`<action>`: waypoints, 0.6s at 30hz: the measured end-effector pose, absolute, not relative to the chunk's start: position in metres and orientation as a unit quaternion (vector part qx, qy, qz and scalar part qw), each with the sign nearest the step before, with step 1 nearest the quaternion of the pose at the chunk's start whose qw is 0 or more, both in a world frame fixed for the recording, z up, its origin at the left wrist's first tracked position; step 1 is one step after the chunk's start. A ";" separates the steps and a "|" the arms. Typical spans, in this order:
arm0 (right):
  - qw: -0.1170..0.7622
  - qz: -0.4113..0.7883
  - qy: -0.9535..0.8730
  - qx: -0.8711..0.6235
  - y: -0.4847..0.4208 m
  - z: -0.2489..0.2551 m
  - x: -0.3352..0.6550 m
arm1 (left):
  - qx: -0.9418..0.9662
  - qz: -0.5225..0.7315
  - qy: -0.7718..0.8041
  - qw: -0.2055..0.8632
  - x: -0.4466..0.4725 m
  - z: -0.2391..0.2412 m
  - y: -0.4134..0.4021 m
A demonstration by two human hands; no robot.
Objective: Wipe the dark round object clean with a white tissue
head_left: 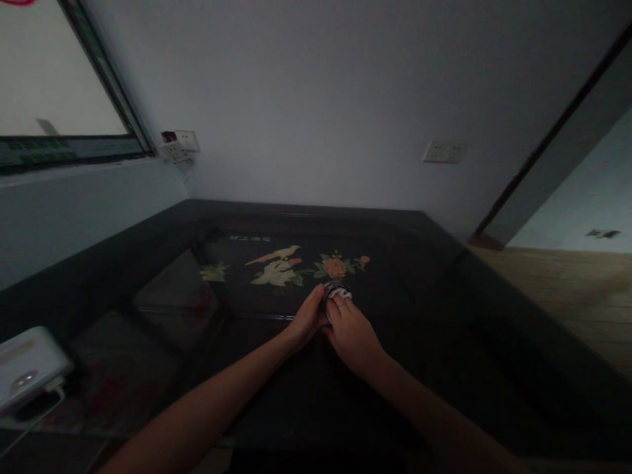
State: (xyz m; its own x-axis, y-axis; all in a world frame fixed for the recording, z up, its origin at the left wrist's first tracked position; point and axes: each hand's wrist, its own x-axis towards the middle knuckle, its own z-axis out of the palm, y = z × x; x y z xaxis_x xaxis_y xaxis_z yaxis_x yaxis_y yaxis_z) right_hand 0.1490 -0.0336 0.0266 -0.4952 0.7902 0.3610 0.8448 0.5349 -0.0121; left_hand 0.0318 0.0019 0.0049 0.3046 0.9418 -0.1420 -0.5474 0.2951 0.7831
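Both hands meet near the middle of a dark glossy tabletop (419, 276). My left hand (309, 315) is closed around the side of a small round glass (326, 297) with a shiny rim. Pressed to the glass's mouth are the bent fingers of my right hand (353, 332), with a crumpled white cloth or tissue (342, 292) at their tips. A ring shows on one right finger. The hands cover most of the glass, and the dim light hides its details.
Flower and bird decoration (276, 270) marks the tabletop beyond my hands. A white device (32, 365) with a cable stands at the left edge. Wall sockets (444, 152) are on the wall behind, with a window (59, 72) at upper left and wooden floor (567, 283) at right.
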 end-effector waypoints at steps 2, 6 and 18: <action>0.159 -0.118 -0.854 -0.482 -0.034 0.024 0.148 | 0.306 0.495 0.319 0.748 0.033 0.007 0.002; 0.147 -0.153 -0.852 -0.478 -0.033 0.017 0.147 | 0.292 0.505 0.332 0.742 0.033 0.006 0.003; 0.176 -0.138 -0.859 -0.461 -0.031 0.014 0.147 | 0.274 0.512 0.305 0.755 0.032 0.003 0.006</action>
